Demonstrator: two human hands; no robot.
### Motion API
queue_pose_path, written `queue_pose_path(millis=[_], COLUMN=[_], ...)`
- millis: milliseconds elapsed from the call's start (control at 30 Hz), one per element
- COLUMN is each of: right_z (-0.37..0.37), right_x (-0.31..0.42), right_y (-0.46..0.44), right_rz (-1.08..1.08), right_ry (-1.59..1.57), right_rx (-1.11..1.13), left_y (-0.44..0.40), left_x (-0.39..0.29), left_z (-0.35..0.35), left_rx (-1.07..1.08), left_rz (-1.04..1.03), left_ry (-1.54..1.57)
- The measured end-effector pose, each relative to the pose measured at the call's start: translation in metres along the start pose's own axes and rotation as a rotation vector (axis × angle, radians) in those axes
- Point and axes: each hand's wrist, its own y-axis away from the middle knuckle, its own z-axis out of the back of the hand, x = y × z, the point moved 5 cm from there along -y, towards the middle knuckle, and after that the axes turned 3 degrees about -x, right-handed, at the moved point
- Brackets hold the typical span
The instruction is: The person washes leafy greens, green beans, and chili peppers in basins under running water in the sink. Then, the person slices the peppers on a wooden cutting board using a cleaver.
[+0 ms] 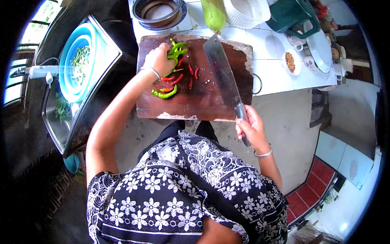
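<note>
At the left side of the wooden cutting board (203,103), my left hand (159,62) is closed over green chili peppers (177,51); its fingertips are partly hidden. Several red chili peppers (177,79) lie just below and beside that hand, with a curved green chili pepper (165,94) nearest the board's front. My right hand (252,127) grips the dark handle of a cleaver (222,67) at the board's front right edge. The wide blade points away from me over the right half of the board, apart from the peppers.
A sink on the left holds a blue basin (65,83) with cut green vegetables (81,61) under running water. Behind the board are a dark bowl (157,12), a green gourd (213,15), a white basket (248,12) and a green jug (290,16). A small bowl of nuts (290,62) stands right.
</note>
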Motion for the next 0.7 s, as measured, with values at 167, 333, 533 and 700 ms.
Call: queue_pose_path(millis=[167, 333, 533, 700], right_z=[0.0, 0.003, 0.005, 0.004], right_x=[-0.002, -0.004, -0.007, -0.005], right_y=[0.001, -0.003, -0.005, -0.001], right_rz=[0.046, 0.061, 0.081, 0.105], right_ry=[0.004, 0.024, 0.041, 0.04], right_rx=[0.033, 0.054, 0.073, 0.074], left_y=[0.013, 0.026, 0.029, -0.02], left_x=[0.026, 0.036, 0.035, -0.03], left_z=[0.034, 0.06, 0.083, 0.105], left_rx=[-0.006, 0.058, 0.284, 0.276], left_rz=[0.052, 0.047, 0.204, 0.114], left_ry=[0.292, 0.371, 0.619, 0.974])
